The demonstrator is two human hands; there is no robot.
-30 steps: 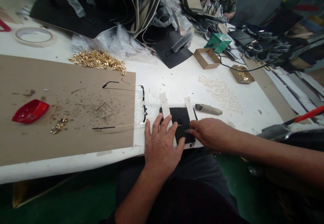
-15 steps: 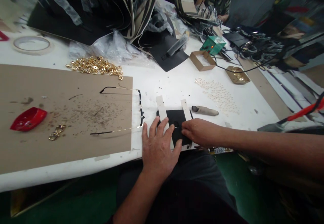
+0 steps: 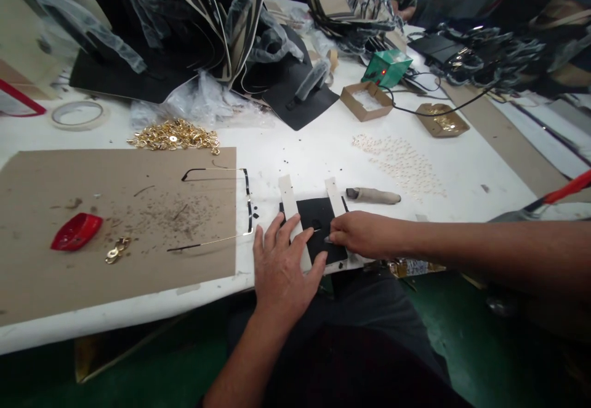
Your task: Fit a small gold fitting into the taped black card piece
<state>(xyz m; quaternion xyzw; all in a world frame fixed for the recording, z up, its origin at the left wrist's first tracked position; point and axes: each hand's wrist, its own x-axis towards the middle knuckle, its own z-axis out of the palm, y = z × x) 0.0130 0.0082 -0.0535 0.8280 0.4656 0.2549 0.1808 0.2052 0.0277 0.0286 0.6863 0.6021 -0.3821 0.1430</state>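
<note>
Pressing hand (left): the left hand (image 3: 282,265) lies palm down at the near table edge, forearm rising from the bottom of the view, fingers spread apart and flat, their tips on the left pale strip (image 3: 290,217) and the edge of the black square piece (image 3: 319,231).
Red tray: a shallow glossy red plastic dish (image 3: 76,232) sits at the far left on the brown cardboard sheet (image 3: 92,180).
Chain link: a short gold metal chain piece (image 3: 117,251) lies just beside the red dish.
Cardboard sheet: flat, matte, brown, rectangular, flecked with dark crumbs.
Gold pile: a heap of shiny gold fittings (image 3: 173,136) rests on the white table (image 3: 323,143) just behind the cardboard.
Wire frame: a thin frame of black and gold wire (image 3: 221,208) lies across the right edge of the cardboard.
Work piece: the black square piece is flat and matte, with a small round hole near its middle; it lies on the white table near its front edge, between the two hands, with a pale strip along each side.
Tool hand (right): the right hand (image 3: 357,234) reaches in from the right, forearm level over the table edge, fingers drawn together around a thin pointed tool whose tip rests on the black piece.
Grey roll: a tapered grey roll (image 3: 373,196) lies just behind the right hand.
Beads: small pale beads (image 3: 397,160) are scattered further right.
</note>
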